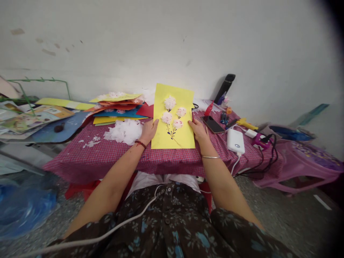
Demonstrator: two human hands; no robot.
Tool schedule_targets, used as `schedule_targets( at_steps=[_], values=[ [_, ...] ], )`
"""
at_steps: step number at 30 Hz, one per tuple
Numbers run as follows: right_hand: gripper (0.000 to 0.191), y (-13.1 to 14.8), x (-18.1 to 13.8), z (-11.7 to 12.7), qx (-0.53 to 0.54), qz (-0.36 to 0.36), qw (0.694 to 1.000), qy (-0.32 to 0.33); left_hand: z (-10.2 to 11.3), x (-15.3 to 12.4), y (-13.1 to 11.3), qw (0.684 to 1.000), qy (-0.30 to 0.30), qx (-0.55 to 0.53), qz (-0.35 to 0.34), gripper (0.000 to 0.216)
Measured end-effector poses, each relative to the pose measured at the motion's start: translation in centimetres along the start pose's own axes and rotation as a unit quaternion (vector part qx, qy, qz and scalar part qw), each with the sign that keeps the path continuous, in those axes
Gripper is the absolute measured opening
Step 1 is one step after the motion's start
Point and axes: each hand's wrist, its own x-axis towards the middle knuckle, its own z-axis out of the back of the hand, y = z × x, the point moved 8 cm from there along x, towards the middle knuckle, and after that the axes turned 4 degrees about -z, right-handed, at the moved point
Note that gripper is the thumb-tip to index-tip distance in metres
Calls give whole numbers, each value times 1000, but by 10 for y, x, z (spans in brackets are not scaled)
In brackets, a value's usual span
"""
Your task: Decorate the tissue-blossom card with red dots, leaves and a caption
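Note:
Between my two hands a yellow sheet of paper (161, 138) is held up, tilted toward me above the table's front. On it are several fluffy white flowers (170, 103) with pink specks, joined by drawn stems with dark leaves. My left hand (149, 131) grips its left edge, thumb on the front. At the right edge my right hand (198, 131) is closed on the sheet, thumb in front and the other fingers mostly hidden behind. A pile of shredded white scraps (124, 131) lies beside my left hand. The black phone (213, 124) rests to the right of my right hand.
A checkered cloth (172, 156) covers the table. Coloured sheets (118, 113) are stacked at the back left. To the right lie a white power bank (235, 141), a yellow glue gun (246, 124) and a purple socket block (261, 141) with cables. A pink stool (298, 161) stands beside the table.

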Motion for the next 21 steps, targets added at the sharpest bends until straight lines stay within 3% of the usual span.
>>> schedule_targets(
  at_steps=[21],
  values=[
    [21,-5,4,4,-8,-1,1000,-5,-4,-1,-1,1000,15,-3,16,47]
  ],
)
